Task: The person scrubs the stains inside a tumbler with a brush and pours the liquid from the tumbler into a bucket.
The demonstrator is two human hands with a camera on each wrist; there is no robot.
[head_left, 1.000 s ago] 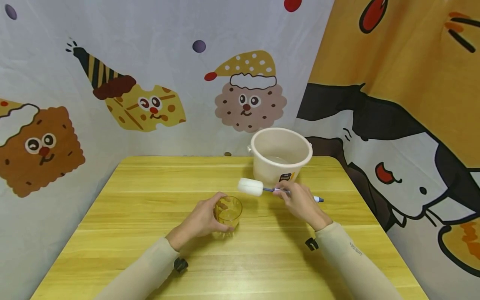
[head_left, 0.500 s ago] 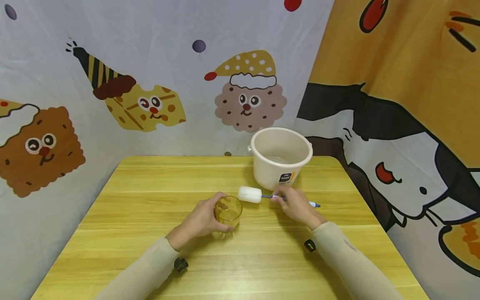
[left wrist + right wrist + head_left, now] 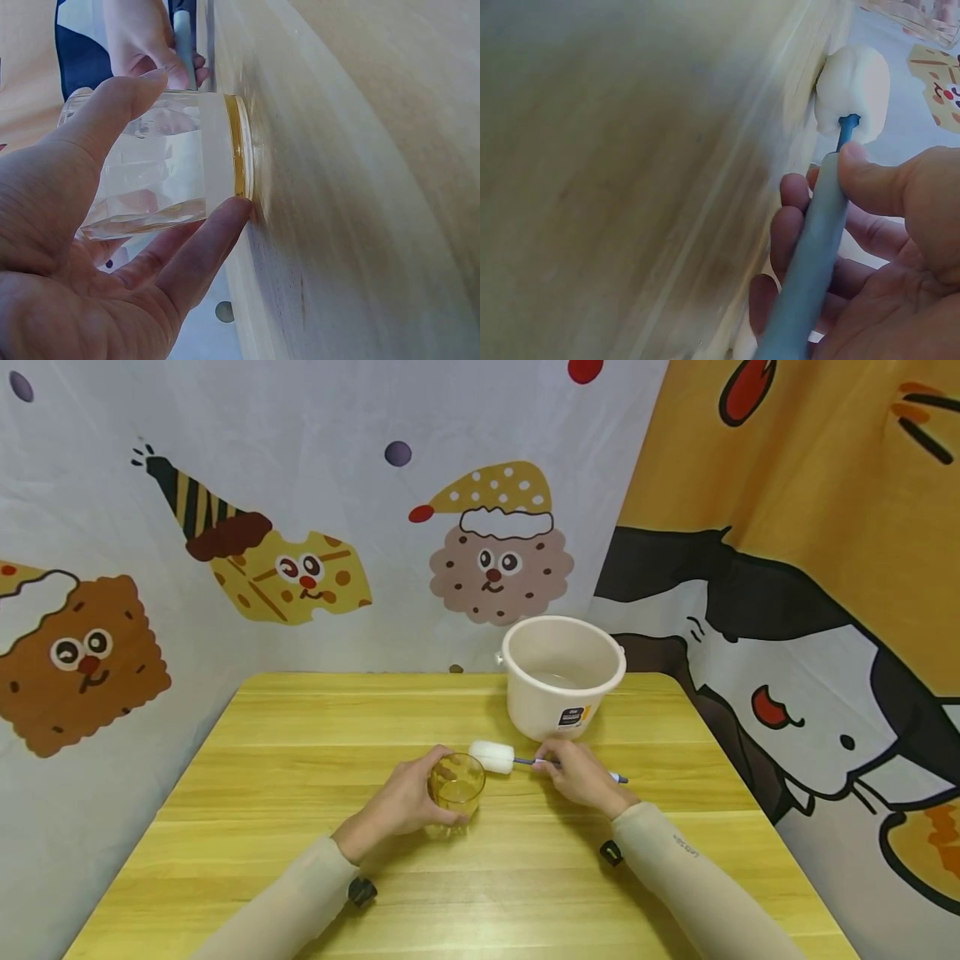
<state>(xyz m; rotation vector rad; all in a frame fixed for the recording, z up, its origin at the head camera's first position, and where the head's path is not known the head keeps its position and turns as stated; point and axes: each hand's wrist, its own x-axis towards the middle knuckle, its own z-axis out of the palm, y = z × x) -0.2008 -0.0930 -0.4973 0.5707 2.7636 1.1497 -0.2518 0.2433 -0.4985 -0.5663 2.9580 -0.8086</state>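
A clear amber-tinted drinking glass point(image 3: 459, 787) stands upright near the middle of the table. Round its side curl the thumb and fingers of my left hand point(image 3: 407, 795); in the left wrist view the glass point(image 3: 161, 161) has its base at the wood and a fingertip beside it. My right hand point(image 3: 579, 775) grips the pale handle of a sponge bottle brush just behind its blue neck. The brush's white sponge head point(image 3: 492, 757) points left, low over the table and right by the glass's far side. In the right wrist view the handle point(image 3: 810, 262) crosses the fingers, thumb on top.
A cream plastic bucket point(image 3: 525, 710) with a dark label stands at the back right, just beyond my right hand. The yellow wood-grain table point(image 3: 285, 735) reaches back to a cartoon-printed cloth point(image 3: 322, 410) behind and at the right.
My right hand has brought the brush leftward and nearer to me, lowering it from in front of the bucket to beside the glass. My left hand and the glass have stayed put.
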